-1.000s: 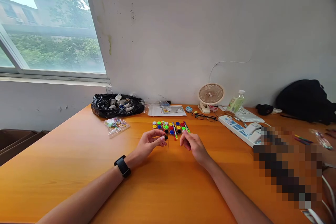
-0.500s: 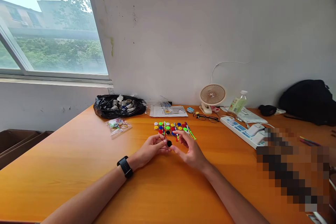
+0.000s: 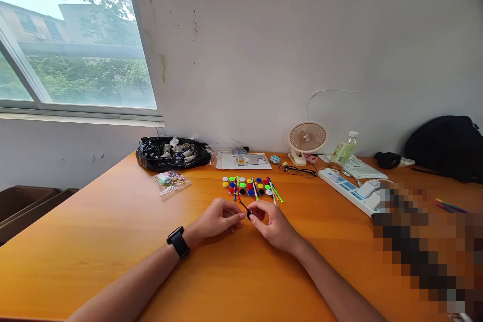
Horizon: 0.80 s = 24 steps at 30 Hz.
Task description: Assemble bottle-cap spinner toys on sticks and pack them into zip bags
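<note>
Two hands meet: left hand (image 3: 219, 217) pinches thin black stick (image 3: 244, 207); right hand (image 3: 274, 221) pinches black disc (image 3: 249, 215).

Plain office-like workroom: orange desk (image 3: 113, 241) against scuffed wall, window (image 3: 68, 45), desk fan (image 3: 307, 138), power strip (image 3: 345, 186).

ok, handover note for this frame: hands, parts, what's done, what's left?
Left hand: fingers pinch a thin black stick.
Right hand: fingers hold a small black disc at the stick's lower end.
Both hands sit just above the orange table.
Remaining coloured discs and sticks lie in rows beyond the hands.
Done: black stick and disc brought together.
Left: whether they are joined cannot be told; the rows look untouched.
</note>
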{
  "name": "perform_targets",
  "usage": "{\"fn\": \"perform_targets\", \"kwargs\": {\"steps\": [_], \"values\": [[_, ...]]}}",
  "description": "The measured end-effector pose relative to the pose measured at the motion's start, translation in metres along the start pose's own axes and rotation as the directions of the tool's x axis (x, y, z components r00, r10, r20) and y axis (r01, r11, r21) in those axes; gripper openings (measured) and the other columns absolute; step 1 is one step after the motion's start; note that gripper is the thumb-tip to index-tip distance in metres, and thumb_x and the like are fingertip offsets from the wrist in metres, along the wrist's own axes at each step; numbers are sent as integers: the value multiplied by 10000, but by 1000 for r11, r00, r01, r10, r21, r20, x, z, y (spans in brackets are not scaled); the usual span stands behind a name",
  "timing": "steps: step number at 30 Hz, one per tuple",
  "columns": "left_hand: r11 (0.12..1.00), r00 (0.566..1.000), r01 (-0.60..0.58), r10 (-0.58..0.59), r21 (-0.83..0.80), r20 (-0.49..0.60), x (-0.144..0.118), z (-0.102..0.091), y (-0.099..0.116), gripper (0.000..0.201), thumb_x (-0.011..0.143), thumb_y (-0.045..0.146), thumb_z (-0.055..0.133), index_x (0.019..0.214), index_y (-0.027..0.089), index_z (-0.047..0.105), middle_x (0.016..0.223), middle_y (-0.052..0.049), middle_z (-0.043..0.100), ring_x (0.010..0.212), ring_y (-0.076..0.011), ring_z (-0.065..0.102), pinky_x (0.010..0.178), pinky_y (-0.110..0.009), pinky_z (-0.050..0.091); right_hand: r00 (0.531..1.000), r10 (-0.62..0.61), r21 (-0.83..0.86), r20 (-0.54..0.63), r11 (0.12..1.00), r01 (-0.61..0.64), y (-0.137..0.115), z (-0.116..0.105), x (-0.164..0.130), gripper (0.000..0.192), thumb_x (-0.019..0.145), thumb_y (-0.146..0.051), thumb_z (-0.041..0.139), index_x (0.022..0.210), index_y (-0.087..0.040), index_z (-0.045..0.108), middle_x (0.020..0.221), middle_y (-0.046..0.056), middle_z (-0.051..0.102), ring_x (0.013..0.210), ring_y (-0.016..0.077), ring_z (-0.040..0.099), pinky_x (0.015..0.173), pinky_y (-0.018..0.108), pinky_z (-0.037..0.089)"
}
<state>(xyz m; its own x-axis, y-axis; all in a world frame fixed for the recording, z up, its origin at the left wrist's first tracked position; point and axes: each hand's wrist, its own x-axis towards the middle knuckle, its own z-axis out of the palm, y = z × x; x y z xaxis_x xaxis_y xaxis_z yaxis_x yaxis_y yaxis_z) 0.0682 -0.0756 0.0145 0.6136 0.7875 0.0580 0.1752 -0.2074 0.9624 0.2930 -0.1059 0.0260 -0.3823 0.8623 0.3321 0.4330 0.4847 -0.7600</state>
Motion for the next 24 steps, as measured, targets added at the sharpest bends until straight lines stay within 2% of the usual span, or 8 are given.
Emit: {"fn": "perform_targets", "kwargs": {"steps": [2,4,7,10,13,18,24], "values": [[973,992,-67,89,220,-91,-1,-7,2,362,960,484,637,882,146,744,697,-31,696,602,-133,597,579,-238,446,1000,8,-29,29,1000,-7,-1,-1,0,104,925,-196,597,927,-198,701,820,21,644,732,165,572,666,285,444],[903,956,-89,196,421,-218,-1,-13,1,271,972,403,616,924,170,746,694,-11,660,608,-132,554,585,-245,420,997,19,-59,73,998,-15,-2,-3,-1,109,918,-202,611,870,-193,709,811,20,633,701,154,550,638,280,420],[811,892,-74,314,581,-325,1,-17,-4,208,970,314,596,1116,221,713,890,-32,673,748,-167,610,683,-274,489,986,57,-56,154,997,-48,-3,-4,-2,87,912,-237,652,886,-196,724,816,16,657,696,149,557,632,275,413],[762,868,-81,371,643,-331,3,-17,-11,330,955,252,592,1280,267,644,1131,-74,646,1024,-232,643,885,-349,544,975,90,-20,205,996,-88,-1,-4,-3,84,920,-266,664,905,-200,713,826,12,683,724,153,582,656,270,431],[731,857,-80,398,677,-328,6,-17,-17,393,947,207,581,1333,274,609,1246,-95,606,1184,-276,584,1043,-441,503,977,80,-54,196,996,-70,1,-2,-4,86,923,-263,658,870,-199,681,826,10,678,735,153,582,666,269,428],[735,845,-35,384,677,-373,9,-18,-22,360,930,174,590,1280,247,636,1258,-102,599,1160,-299,546,1038,-504,487,982,34,-161,187,987,-4,0,2,-5,76,907,-203,639,840,-207,604,859,8,661,756,153,572,683,267,421],[750,819,-4,382,662,-429,11,-20,-23,314,943,196,589,1249,231,653,1235,-99,620,1144,-290,548,1035,-492,473,980,-6,-275,197,959,61,-7,3,-5,116,889,-155,618,827,-217,542,825,-2,626,733,153,541,667,273,395]]}}
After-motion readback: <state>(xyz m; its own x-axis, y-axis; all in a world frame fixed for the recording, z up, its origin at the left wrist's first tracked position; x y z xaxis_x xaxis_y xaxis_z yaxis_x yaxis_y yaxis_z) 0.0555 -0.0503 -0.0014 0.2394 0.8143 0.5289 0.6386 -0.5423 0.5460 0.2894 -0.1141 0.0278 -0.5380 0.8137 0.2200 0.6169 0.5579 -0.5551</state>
